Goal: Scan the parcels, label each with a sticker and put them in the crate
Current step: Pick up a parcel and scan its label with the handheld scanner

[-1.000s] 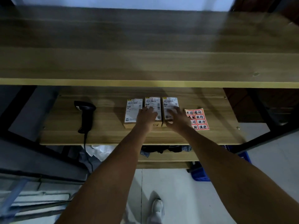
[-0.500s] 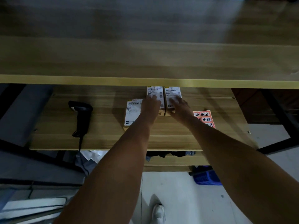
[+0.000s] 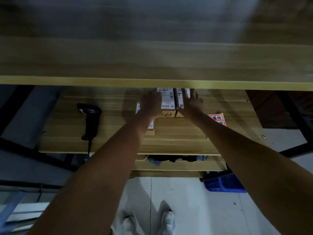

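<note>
Under the top shelf board, my left hand point(image 3: 151, 103) lies flat, fingers straight, on the left edge of the middle parcel point(image 3: 166, 101); my right hand point(image 3: 192, 103) presses, fingers spread and straight, on the right parcel point(image 3: 179, 100). Both parcels sit side by side, touching, far back on the wooden shelf point(image 3: 177, 131). A third parcel point(image 3: 149, 126) lies nearer me, mostly hidden by my left forearm. The scanner point(image 3: 89, 117) rests well to the left, the red sticker sheet point(image 3: 217, 118) beside my right wrist, the blue crate point(image 3: 225, 184) on the floor below.
</note>
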`<state>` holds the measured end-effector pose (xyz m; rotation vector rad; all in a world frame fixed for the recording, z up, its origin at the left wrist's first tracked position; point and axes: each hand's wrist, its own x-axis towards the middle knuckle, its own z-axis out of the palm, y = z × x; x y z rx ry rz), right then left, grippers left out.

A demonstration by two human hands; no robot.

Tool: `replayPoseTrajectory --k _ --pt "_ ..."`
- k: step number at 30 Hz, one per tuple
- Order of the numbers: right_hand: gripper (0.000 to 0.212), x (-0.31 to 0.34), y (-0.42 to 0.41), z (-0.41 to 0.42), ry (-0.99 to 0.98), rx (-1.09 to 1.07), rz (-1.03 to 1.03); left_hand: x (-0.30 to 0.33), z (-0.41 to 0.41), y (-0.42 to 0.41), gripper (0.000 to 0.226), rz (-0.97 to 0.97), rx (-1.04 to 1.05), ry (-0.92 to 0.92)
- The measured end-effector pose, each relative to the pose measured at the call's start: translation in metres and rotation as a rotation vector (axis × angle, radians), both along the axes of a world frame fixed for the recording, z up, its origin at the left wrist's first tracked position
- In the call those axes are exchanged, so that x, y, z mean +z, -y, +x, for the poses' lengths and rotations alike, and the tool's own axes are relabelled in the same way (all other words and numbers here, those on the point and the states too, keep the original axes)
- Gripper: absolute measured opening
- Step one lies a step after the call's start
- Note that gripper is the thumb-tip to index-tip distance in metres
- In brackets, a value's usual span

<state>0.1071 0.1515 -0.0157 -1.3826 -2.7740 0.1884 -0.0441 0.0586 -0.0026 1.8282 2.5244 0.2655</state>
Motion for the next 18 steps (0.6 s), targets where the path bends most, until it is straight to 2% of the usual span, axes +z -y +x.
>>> replayPoseTrajectory --k 3,5,7,10,12,16,18 --pt "0.048 0.009 0.032 -0.014 -0.271 -0.003 0.048 0.006 -0.018 0.023 0.048 0.013 0.286 0.2" --pt "0.027 0.006 0.059 -0.027 -0.334 -0.006 -0.038 -0.004 -0.035 0.042 0.056 -0.004 0.48 0.378" --pt "0.026 -0.005 0.081 -0.041 -0.296 -0.016 -0.134 -0.022 -0.048 0.057 0.06 -0.008 0.564 0.579" --pt "0.034 -0.024 0.103 -0.062 -0.238 -0.059 -0.265 -0.03 -0.044 0.08 0.04 -0.041 0.537 0.791" --pt "0.037 -0.033 0.109 -0.071 -0.228 -0.112 -0.339 -0.035 -0.038 0.089 0.034 -0.081 0.533 0.848" --pt "0.028 -0.045 0.113 -0.08 -0.331 -0.231 -0.547 -0.057 -0.035 0.09 0.049 -0.11 0.515 0.863" --pt "0.03 -0.054 0.115 -0.082 -0.378 -0.273 -0.627 -0.057 -0.034 0.091 0.044 -0.077 0.501 0.926"
